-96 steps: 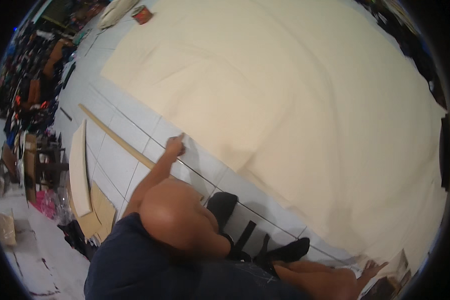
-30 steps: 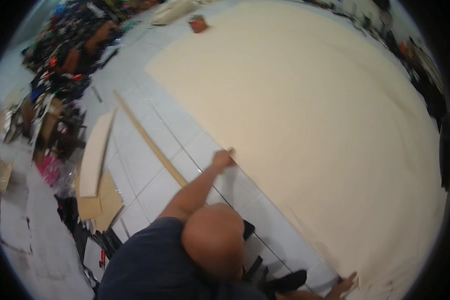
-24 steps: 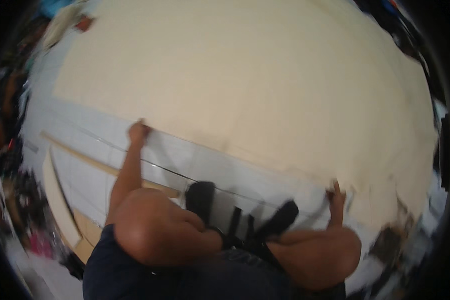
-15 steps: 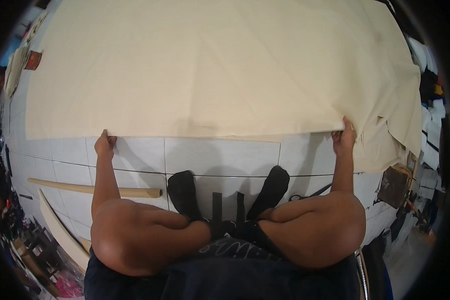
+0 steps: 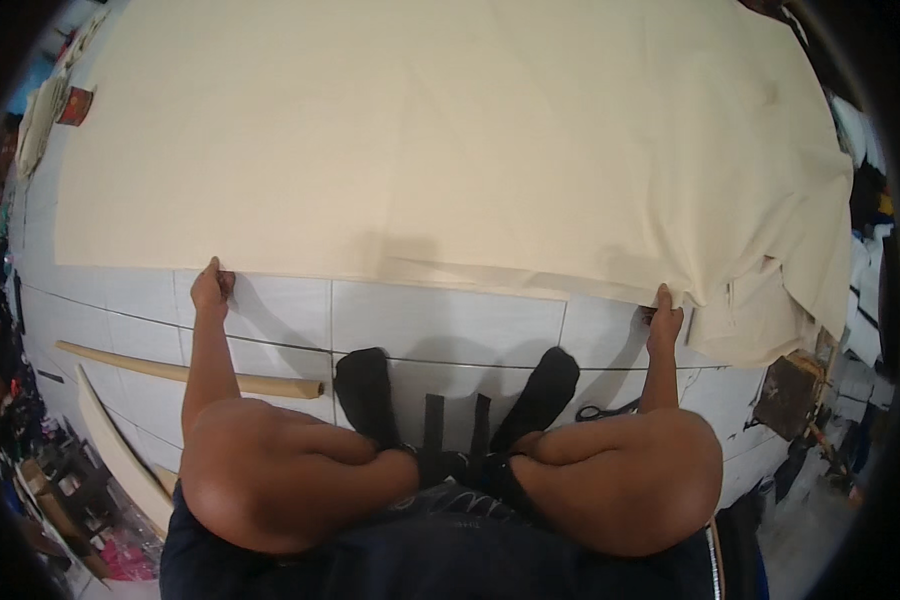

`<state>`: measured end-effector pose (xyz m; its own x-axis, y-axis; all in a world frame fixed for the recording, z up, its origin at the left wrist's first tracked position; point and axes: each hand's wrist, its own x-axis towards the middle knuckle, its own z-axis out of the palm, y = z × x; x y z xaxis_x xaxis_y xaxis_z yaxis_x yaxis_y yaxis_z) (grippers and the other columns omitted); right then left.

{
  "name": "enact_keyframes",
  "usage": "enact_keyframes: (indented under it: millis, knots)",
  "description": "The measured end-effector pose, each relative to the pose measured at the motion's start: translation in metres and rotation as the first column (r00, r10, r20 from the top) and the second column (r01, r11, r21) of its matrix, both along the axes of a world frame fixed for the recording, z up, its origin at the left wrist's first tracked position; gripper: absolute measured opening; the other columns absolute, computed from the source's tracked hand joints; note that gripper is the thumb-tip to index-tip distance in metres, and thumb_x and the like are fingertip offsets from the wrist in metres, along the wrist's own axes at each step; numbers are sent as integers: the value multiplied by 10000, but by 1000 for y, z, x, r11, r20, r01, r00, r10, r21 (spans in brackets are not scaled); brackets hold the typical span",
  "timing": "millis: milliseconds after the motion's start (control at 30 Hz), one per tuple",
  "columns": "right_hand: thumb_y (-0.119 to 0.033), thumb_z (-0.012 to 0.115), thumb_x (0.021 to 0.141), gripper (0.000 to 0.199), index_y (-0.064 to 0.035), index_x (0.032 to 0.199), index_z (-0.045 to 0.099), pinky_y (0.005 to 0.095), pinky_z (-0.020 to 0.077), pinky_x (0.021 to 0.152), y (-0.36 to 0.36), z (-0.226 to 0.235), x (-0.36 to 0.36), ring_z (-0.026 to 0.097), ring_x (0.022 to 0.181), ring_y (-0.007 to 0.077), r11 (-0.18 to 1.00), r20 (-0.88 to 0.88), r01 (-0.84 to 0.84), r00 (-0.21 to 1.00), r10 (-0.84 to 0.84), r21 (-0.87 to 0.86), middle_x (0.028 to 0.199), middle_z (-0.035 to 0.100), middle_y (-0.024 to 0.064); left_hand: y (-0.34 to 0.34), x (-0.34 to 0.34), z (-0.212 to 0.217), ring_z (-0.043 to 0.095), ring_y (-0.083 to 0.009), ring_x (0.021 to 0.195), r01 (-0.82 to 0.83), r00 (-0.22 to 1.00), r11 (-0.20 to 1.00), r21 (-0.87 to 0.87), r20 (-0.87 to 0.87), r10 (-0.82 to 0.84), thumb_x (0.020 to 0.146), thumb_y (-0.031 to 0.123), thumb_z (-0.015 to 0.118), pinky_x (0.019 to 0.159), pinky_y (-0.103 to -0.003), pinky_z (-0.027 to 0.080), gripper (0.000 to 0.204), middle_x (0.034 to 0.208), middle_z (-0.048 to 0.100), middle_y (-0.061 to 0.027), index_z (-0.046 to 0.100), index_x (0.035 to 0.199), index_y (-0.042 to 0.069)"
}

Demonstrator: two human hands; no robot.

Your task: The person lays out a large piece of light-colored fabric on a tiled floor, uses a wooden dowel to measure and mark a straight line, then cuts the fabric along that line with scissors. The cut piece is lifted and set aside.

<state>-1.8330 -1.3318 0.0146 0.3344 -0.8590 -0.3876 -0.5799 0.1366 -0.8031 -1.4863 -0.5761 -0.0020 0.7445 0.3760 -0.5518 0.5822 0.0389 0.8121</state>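
A large cream fabric sheet (image 5: 370, 150) lies spread over the white tiled floor, its near edge running across in front of my feet. My left hand (image 5: 213, 286) pinches that edge on the left, thumb on top and fingers curled beneath. Farther right, my right hand (image 5: 665, 318) grips the same edge, thumb above the cloth. Between the hands a second layer of cloth shows as a narrow strip under the edge. Beside my right hand the fabric bunches into folds, and a loose flap spreads toward the right.
A long cardboard tube (image 5: 190, 376) lies left of my feet, with a curved pale strip (image 5: 120, 450) nearer me. Black-handled scissors (image 5: 605, 411) rest by my right knee. A dark brown block (image 5: 785, 393) sits at the right, and a red tin (image 5: 76, 106) stands far left.
My right hand has come nearer to me and slightly left, drawing the fabric edge with it. More folds show on the right. My left hand has barely moved.
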Motion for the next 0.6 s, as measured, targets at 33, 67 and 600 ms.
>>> enact_keyframes:
  millis: [33, 67, 600]
  knots:
    - [-411, 662, 879, 454, 20, 1020, 640, 286, 444, 531, 9, -4, 3, 585, 690, 164, 999, -32, 1, 999, 0, 49, 809, 656, 71, 8, -2, 10, 533, -147, 569, -18, 1000, 1000, -4, -2, 18, 941, 224, 626, 504, -257, 449, 236, 669, 550, -50, 583, 802, 38]
    - [-431, 654, 882, 424, -7, 900, 655, 281, 416, 508, 10, -9, 8, 549, 609, 141, 994, -89, -18, 996, 8, -104, 699, 613, 50, 7, -7, 10, 533, -146, 569, -43, 999, 998, -35, -10, 43, 940, 224, 628, 502, -257, 445, 239, 668, 548, -51, 582, 799, 36]
    - [-514, 585, 905, 595, 68, 991, 671, 415, 480, 737, -11, -20, 6, 616, 788, 296, 929, -420, -185, 907, 35, -321, 858, 655, 194, 0, -14, -7, 514, -130, 509, 44, 999, 958, 285, -5, -44, 858, 277, 732, 455, -253, 393, 318, 618, 575, -53, 584, 714, 35]
